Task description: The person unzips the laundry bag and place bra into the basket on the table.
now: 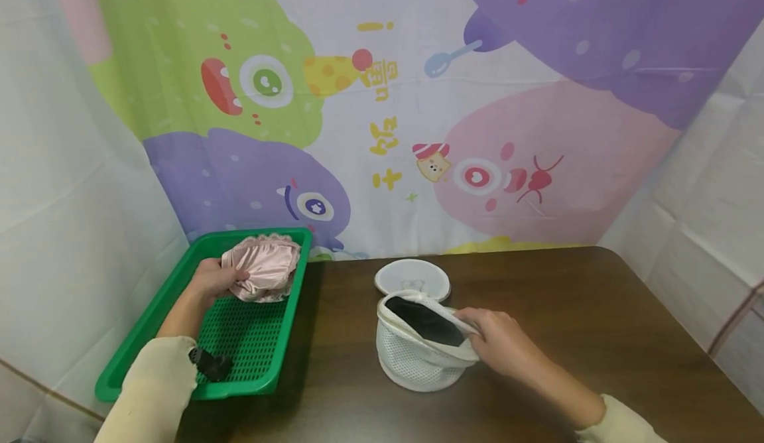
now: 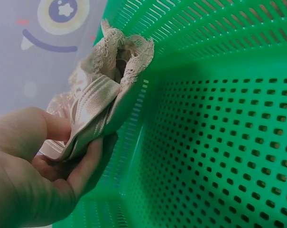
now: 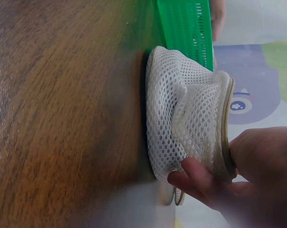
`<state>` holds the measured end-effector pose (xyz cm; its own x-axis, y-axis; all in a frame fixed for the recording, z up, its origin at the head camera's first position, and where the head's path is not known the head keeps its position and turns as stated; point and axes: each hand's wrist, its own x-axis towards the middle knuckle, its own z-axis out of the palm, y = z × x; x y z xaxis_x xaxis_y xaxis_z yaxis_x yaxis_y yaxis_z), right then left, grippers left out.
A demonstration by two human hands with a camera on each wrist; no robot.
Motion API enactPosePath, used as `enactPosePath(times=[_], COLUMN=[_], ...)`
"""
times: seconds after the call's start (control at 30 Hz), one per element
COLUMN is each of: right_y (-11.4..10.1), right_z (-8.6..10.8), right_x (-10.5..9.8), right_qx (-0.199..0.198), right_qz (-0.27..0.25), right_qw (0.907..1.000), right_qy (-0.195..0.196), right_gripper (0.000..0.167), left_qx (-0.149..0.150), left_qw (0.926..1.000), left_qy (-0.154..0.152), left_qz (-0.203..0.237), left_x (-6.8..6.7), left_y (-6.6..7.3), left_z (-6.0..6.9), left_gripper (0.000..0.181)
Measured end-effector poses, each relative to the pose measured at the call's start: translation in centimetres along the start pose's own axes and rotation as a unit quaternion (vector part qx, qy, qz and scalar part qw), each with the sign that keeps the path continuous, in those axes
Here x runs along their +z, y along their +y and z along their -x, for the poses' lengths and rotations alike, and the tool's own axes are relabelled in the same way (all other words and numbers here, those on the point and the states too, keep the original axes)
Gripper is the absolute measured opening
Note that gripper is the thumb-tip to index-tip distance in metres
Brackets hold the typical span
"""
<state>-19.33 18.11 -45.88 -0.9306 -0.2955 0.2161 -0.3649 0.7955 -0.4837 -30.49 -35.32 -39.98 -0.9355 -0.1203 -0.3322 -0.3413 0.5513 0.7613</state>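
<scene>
A pink satin, lace-trimmed undergarment [image 1: 265,267] is pinched between the thumb and fingers of my left hand [image 1: 211,278], over the far part of a green plastic basket [image 1: 268,386]. The left wrist view shows its stitched satin band and lace edges [image 2: 139,54] up close. My right hand [image 1: 507,343] grips the rim of a round white mesh laundry bag [image 1: 418,360], which stands on the table with its top open. Inside the bag, a black cloth-like item [image 1: 426,323] is partly visible; its kind is hidden. The bag's white round lid [image 1: 412,278] lies folded back behind it.
The basket stands at the left of a brown wooden table [image 1: 567,297]. A small black device [image 1: 211,365] sits at my left wrist. Behind the table hangs a cartoon-printed cloth [image 1: 382,217], with white sheeting [image 1: 704,197] at the sides.
</scene>
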Motion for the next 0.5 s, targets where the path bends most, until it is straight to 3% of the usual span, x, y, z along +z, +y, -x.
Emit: enactPosePath(times=[0.5], right_y=[-0.14], right_z=[-0.09], right_x=[-0.15], right_qx=[-0.001], right_qz=[-0.001], right_qw=[1.0000], right_qy=[-0.001], right_gripper=[0.043], left_qx=[0.005], left_qw=[0.9979], left_qy=[0.009], left_qz=[-0.065], left_x=[0.51], left_y=[-0.57], left_z=[-0.32], left_gripper=[0.068])
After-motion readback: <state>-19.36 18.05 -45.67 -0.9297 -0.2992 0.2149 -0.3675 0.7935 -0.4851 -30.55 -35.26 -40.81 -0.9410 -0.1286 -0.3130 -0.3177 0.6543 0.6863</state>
